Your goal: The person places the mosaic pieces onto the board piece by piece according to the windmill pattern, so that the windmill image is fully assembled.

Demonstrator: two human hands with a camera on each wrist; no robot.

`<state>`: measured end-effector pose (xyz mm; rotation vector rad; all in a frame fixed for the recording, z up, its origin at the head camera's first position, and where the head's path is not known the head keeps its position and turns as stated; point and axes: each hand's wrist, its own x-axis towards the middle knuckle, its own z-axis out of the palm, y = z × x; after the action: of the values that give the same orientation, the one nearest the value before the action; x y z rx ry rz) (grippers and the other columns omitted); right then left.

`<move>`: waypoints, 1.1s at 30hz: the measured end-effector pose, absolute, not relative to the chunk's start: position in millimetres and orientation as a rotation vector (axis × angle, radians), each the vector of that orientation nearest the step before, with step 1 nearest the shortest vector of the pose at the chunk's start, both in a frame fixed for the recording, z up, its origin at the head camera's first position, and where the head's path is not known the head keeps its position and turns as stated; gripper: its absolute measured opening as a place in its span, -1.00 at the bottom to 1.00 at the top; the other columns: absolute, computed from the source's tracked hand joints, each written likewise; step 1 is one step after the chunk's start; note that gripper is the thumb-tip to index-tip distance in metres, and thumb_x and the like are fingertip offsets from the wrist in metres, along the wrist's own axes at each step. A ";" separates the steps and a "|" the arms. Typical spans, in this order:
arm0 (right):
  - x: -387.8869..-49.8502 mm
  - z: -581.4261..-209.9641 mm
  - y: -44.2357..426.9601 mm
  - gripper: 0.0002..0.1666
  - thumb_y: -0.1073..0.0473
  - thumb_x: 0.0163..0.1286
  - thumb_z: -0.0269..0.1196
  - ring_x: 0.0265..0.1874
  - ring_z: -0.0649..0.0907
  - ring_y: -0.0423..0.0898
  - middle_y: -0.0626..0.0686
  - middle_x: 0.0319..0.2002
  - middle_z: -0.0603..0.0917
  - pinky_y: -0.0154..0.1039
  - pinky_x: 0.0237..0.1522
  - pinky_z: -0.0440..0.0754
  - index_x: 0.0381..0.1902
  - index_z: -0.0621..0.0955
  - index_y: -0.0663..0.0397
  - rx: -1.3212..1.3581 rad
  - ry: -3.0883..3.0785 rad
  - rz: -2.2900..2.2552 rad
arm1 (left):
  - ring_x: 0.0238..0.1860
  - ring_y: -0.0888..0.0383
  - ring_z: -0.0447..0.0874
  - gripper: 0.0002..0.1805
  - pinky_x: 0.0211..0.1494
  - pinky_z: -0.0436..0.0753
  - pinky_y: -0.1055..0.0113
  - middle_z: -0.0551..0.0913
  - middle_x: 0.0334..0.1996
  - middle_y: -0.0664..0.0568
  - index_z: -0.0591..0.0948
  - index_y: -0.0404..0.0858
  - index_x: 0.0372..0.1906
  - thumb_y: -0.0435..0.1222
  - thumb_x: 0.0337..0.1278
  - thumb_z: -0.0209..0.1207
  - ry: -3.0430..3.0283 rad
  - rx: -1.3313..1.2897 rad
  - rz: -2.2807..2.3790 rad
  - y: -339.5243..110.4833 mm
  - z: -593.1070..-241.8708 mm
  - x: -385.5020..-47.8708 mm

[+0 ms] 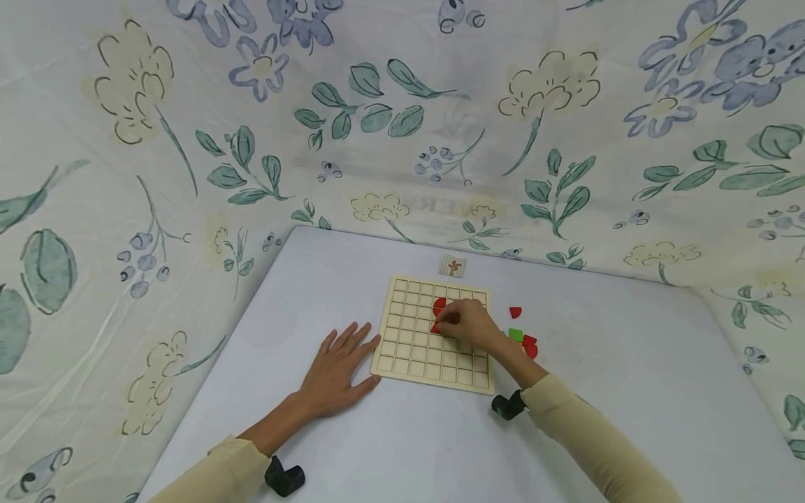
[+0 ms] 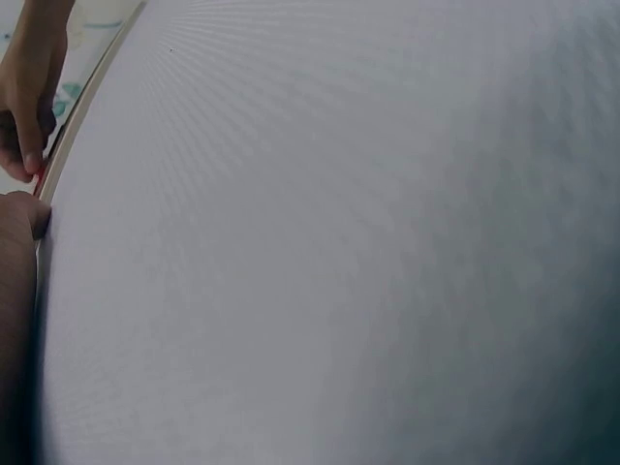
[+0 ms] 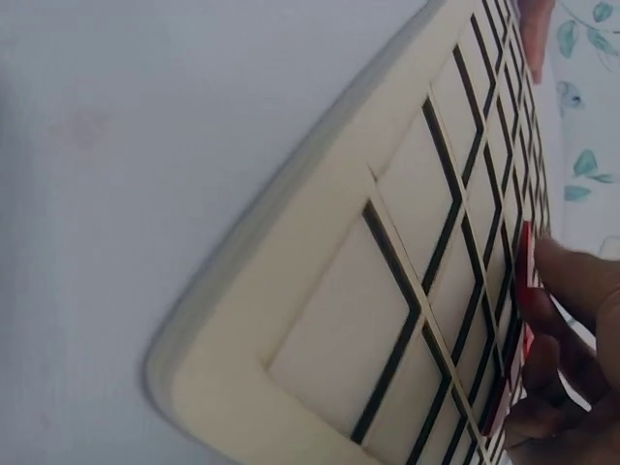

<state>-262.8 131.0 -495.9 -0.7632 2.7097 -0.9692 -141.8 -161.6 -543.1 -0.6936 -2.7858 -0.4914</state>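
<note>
Flowered cloth (image 1: 453,126) hangs behind the white counter (image 1: 641,370). The left hand (image 1: 339,374) lies flat, fingers spread, at the left edge of the gridded board (image 1: 402,337); mid-board, the grip of the right hand (image 1: 467,325) pinches a red piece (image 1: 434,327). Beyond the board's right edge lie a green square (image 1: 516,334) and loose red pieces (image 1: 531,351); counter stretches on rightward.

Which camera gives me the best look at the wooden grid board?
The head view: it shows nearly all of the grid board, with the right hand covering part. The right wrist view shows one corner close up, the rest receding at a steep slant. The left wrist view catches only a thin edge.
</note>
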 end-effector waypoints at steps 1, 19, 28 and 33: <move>-262.1 -494.8 131.4 -0.90 0.18 0.21 0.46 -0.38 0.57 -0.19 -0.16 -0.37 0.66 -0.25 -0.28 0.57 -0.30 0.75 0.01 -0.750 2.705 -0.962 | 0.50 -0.12 0.01 -0.25 0.43 0.00 -0.20 0.20 0.48 -0.11 0.37 -0.16 0.44 0.13 0.24 0.12 -2.788 -0.694 -0.490 -161.5 -543.3 -141.7; -259.9 -494.2 137.2 -0.87 0.32 0.19 0.41 -0.39 0.54 -0.14 -0.11 -0.36 0.66 -0.24 -0.31 0.56 -0.30 0.75 0.04 -0.829 2.840 -0.917 | 0.51 -0.10 -0.01 -0.24 0.43 -0.01 -0.19 0.19 0.49 -0.09 0.35 -0.14 0.46 0.14 0.25 0.10 -2.789 -0.687 -0.471 -162.2 -546.9 -143.1; -257.2 -486.4 170.1 -0.88 0.32 0.17 0.43 -0.49 0.50 -0.14 -0.04 -0.35 0.70 -0.23 -0.44 0.49 -0.29 0.76 0.12 -0.761 2.899 -0.925 | 0.51 -0.09 -0.02 -0.24 0.44 -0.03 -0.17 0.18 0.50 -0.07 0.34 -0.13 0.47 0.15 0.25 0.09 -2.797 -0.681 -0.470 -161.6 -548.4 -143.8; -253.8 -484.4 192.4 -0.86 0.30 0.19 0.42 -0.49 0.48 -0.13 -0.02 -0.34 0.69 -0.23 -0.46 0.46 -0.25 0.75 0.14 -0.675 2.921 -0.909 | 0.52 -0.08 -0.04 -0.23 0.44 -0.03 -0.17 0.17 0.50 -0.07 0.34 -0.13 0.47 0.16 0.25 0.08 -2.808 -0.672 -0.457 -161.7 -547.0 -143.1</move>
<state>-253.8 192.4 -484.4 -0.6754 2.9206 -0.9091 -143.1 -161.7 -547.0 -0.6724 -2.8082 -0.4572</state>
